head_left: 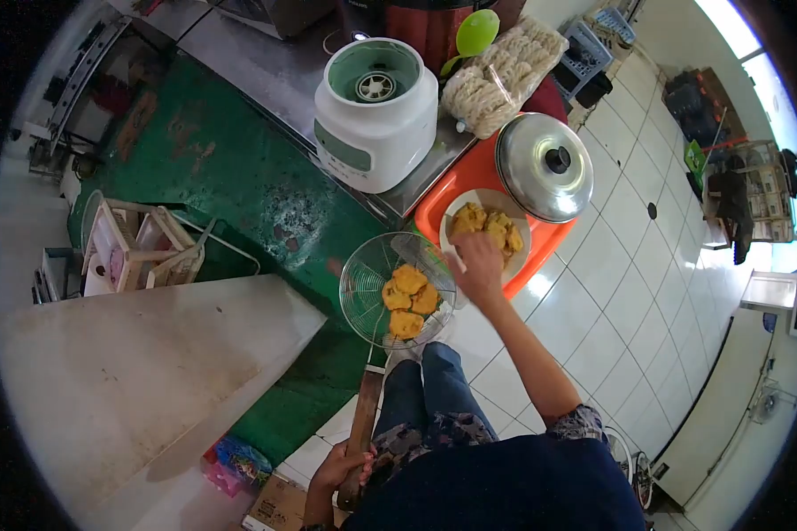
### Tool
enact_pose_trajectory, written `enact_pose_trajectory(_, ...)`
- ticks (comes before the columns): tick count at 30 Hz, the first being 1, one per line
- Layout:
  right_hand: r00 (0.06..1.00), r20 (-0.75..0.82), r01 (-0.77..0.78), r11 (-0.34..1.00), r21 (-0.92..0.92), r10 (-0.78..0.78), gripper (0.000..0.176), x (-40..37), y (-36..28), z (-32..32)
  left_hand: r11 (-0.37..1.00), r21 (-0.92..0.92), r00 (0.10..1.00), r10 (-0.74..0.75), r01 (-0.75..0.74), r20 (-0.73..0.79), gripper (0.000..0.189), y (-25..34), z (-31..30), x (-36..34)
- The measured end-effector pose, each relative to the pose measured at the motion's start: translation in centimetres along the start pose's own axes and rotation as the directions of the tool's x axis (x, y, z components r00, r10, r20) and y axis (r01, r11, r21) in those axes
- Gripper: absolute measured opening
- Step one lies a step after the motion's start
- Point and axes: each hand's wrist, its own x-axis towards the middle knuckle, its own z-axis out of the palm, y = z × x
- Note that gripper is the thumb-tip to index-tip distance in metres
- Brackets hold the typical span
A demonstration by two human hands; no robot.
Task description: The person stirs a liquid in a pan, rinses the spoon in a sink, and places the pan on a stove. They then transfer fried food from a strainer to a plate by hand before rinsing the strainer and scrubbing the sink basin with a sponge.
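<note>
My left hand [341, 466] is closed around the wooden handle [363, 416] of a wire skimmer [356, 305]. Several golden fried fritters [407, 325] lie in its round mesh basket. My right hand [480, 268] reaches over a white plate [520, 268] on which more fritters [502, 228] are piled. Its thumb stands apart from the fingers, and the fingertips touch or hover just over the pile. No fritter shows in its grip, though the palm side is hidden. The plate rests on an orange tray [553, 237], partly under a metal lid [540, 168].
A white blender-like base [376, 128] stands on the metal counter [239, 62] beside a clear bag of pale twisted food [505, 75] and a green spoon [476, 34]. A whitish board or tabletop [159, 354] fills the lower left. White tiles [629, 292] cover the floor at right.
</note>
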Motion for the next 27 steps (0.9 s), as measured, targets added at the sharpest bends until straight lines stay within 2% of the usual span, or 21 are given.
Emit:
enact_pose_trajectory(1, 0.996, 0.064, 0.057, 0.998, 0.041, -0.06, 0.038, -0.6, -1.6, -0.4, 1.0, 0.024, 1.0, -0.007, 0.008, -0.014, 0.019, 0.0, 0.1, 0.1)
enact_pose_trajectory(3, 0.98, 0.181, 0.088, 0.996, 0.001, -0.086, 0.039, -1.8, -3.9, 0.0, 0.998, 0.054, 1.0, -0.015, 0.016, -0.02, 0.019, -0.1, 0.2, 0.3)
enact_pose_trajectory(4, 0.98, 0.179, 0.085, 0.996, -0.005, -0.082, 0.039, -2.0, -4.6, -0.2, 0.999, 0.049, 1.0, -0.018, 0.018, -0.016, 0.019, -0.3, 0.1, 0.4)
enact_pose_trajectory(6, 0.96, 0.281, 0.003, 0.999, -0.042, 0.009, 0.042, -2.0, -5.5, -0.7, 0.999, 0.049, 1.0, -0.02, 0.02, -0.009, 0.018, -0.4, 0.1, 0.5)
enact_pose_trajectory(13, 0.946, 0.323, 0.032, 0.997, -0.076, -0.006, 0.045, -2.8, -5.4, 0.7, 1.0, 0.023, 1.0, -0.016, 0.016, 0.012, 0.018, -1.0, -0.1, 0.5)
enact_pose_trajectory(19, 0.969, 0.246, -0.016, 0.998, -0.066, 0.031, 0.043, -2.8, -4.8, 0.7, 0.999, 0.045, 1.0, -0.031, 0.031, 0.0, 0.018, -0.3, 0.4, 1.1)
enact_pose_trajectory(22, 0.96, 0.27, -0.089, 0.996, 0.029, 0.078, 0.048, -2.3, -4.3, -0.5, 0.999, 0.028, 0.999, -0.036, 0.036, -0.003, 0.019, -0.2, 0.6, 1.5)
enact_pose_trajectory(24, 0.983, 0.083, -0.167, 0.984, 0.064, 0.161, 0.049, -1.9, -3.2, -1.5, 0.999, 0.026, 0.999, -0.037, 0.037, -0.007, 0.02, -0.1, 0.7, 1.7)
enact_pose_trajectory(27, 0.962, -0.094, -0.264, 0.962, -0.074, 0.257, 0.05, 0.1, 0.7, -2.6, 0.999, -0.004, 0.999, -0.035, 0.035, -0.003, 0.021, -0.2, 0.8, 2.0)
